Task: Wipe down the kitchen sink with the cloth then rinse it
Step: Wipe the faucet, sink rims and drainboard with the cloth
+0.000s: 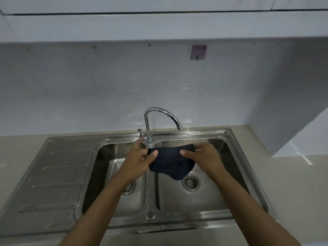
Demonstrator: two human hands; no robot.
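Holding a dark cloth (171, 161) spread between them, both hands are hovering over the sink (186, 222). The left hand (140, 157) is pinching the cloth's left edge, thumb on top. The right hand (204, 157) is gripping the right edge, thumb pressing on top too. The cloth is sagging just above the drain (190, 182) under the right hand. The tap (159, 116) is standing just beyond the left hand's fingers. A drainboard (58, 174) is lying well left of the left hand.
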